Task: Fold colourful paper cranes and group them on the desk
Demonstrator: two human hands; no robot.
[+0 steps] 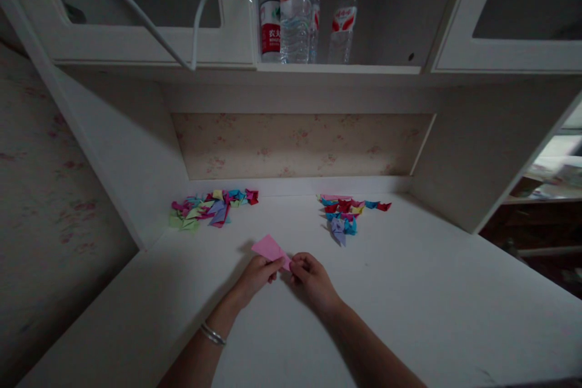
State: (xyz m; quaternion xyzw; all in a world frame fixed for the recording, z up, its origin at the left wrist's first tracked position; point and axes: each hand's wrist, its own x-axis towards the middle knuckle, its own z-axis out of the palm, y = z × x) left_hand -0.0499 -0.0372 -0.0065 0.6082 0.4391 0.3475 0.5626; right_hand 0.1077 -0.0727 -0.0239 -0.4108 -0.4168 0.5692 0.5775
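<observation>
A folded sheet of pink paper (268, 247) is held just above the white desk, between my two hands. My left hand (260, 274) pinches its lower edge, thumb on top and fingers curled beneath. At the paper's lower right corner, my right hand (311, 279) grips it between thumb and fingertips. Beyond my left hand lies a pile of folded coloured paper pieces (218, 212). A second group of folded paper pieces (339, 224), with a lilac one nearest me, lies beyond my right hand. The exact folds under my fingers are hidden.
The white desk (409, 303) runs between side panels, with a floral-papered back wall (300, 145). Overhead, a cabinet shelf (382, 69) holds several plastic bottles (296, 12). A white cable or bar (136, 9) hangs before the left cabinet door.
</observation>
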